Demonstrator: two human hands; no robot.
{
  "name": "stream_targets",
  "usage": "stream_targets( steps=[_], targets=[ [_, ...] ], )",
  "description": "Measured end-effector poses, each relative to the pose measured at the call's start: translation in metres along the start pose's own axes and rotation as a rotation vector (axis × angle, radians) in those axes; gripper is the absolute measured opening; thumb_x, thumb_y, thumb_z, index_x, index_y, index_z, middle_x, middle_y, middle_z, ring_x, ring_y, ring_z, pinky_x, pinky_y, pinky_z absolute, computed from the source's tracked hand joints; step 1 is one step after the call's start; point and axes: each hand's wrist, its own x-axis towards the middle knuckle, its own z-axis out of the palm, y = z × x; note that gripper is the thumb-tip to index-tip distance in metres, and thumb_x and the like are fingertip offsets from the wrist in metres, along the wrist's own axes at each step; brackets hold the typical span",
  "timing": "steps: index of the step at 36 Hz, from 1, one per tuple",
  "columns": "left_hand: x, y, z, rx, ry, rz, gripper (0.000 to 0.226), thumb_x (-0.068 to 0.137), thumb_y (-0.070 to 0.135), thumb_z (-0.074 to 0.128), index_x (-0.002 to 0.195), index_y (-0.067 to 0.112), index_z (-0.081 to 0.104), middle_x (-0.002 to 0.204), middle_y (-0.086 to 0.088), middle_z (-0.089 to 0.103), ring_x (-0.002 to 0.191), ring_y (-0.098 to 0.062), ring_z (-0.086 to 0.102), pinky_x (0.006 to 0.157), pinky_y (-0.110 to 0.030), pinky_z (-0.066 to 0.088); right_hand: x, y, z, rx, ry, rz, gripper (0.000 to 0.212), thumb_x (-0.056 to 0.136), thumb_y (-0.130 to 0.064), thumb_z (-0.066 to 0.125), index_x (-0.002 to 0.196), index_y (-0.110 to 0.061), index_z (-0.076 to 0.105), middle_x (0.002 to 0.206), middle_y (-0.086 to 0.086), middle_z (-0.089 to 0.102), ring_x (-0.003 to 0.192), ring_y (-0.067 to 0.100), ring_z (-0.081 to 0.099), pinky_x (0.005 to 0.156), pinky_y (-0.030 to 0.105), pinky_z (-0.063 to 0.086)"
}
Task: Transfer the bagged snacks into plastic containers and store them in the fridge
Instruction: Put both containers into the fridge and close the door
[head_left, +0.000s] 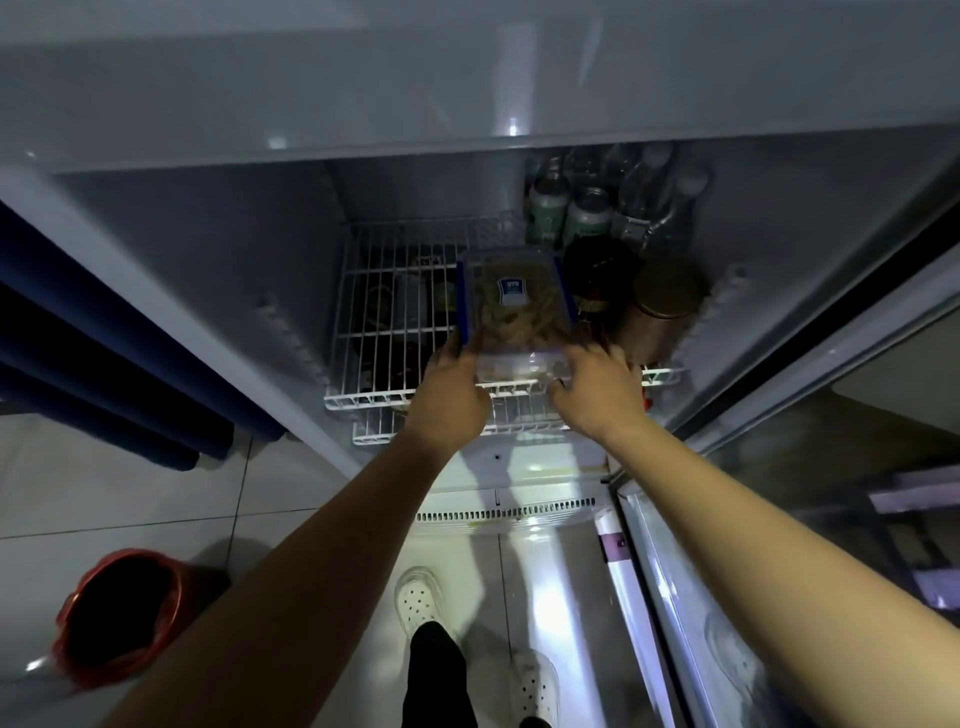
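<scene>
A clear plastic container (514, 306) with blue clips and a blue label on its lid holds pale brown snack sticks. It rests on the white wire shelf (374, 332) inside the open fridge. My left hand (449, 392) grips the container's near left corner. My right hand (597, 389) holds its near right corner. Both arms stretch forward into the fridge.
Cans (587, 215) and clear bottles (649, 202) stand at the back right of the shelf. A dark jar (597, 275) and a gold-lidded tin (667, 299) sit right of the container. The glass fridge door (831, 519) hangs open at right. A red-lined bin (117, 613) stands on the floor left.
</scene>
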Motion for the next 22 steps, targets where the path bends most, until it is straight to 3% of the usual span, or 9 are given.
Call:
stream_targets(
  steps=[7,15,22],
  targets=[
    [-0.017,0.001,0.022,0.178,-0.108,-0.007,0.106,0.084,0.021,0.07,0.161,0.027,-0.002,0.169,-0.004,-0.007,0.152,-0.035,0.014,0.119,-0.053,0.026,-0.014,0.012,0.016,-0.033,-0.027,-0.026,0.067,0.094,-0.034,0.056,0.154,-0.03,0.026,0.157,-0.001,0.031,0.146,0.031,0.023,0.115,0.057,0.026],
    [-0.014,-0.001,0.021,0.317,-0.141,-0.04,0.105,0.085,0.041,0.068,0.159,0.031,-0.006,0.169,-0.002,-0.007,0.153,-0.038,0.002,0.123,-0.058,0.006,-0.012,0.013,0.016,-0.025,-0.082,-0.008,0.074,0.092,-0.035,0.057,0.155,-0.034,0.019,0.162,-0.004,0.022,0.151,0.031,0.012,0.117,0.061,0.017],
    [-0.051,0.005,0.009,0.298,-0.122,-0.017,0.102,0.086,0.049,0.066,0.159,0.038,-0.006,0.169,0.001,-0.006,0.154,-0.036,-0.006,0.122,-0.056,0.003,-0.047,0.021,-0.005,0.024,-0.147,-0.06,0.08,0.091,-0.052,0.054,0.157,-0.039,0.01,0.167,-0.011,0.007,0.153,0.025,-0.005,0.117,0.06,0.009]
  ],
)
